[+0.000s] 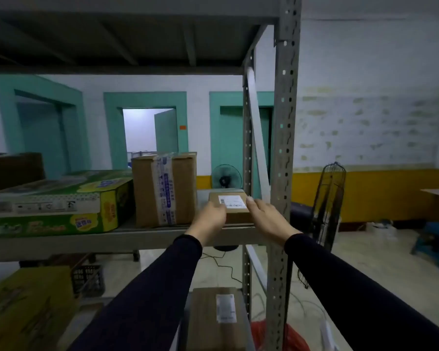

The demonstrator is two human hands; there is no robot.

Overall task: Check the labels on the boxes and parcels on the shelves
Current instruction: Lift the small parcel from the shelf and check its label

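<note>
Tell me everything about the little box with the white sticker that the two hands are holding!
The small box is plain brown cardboard, low and flat. It lies at the right end of the middle shelf, beside a taller taped box. On its top is a white label with dark print and a barcode, too blurry to read. The left hand grips its left side and the right hand its right side, thumb near the label. Whether it rests on the shelf or is slightly lifted is unclear.

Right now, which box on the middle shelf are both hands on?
The small flat box with the white label, rightmost on that shelf; the tall taped box and green carton sit untouched.
</note>
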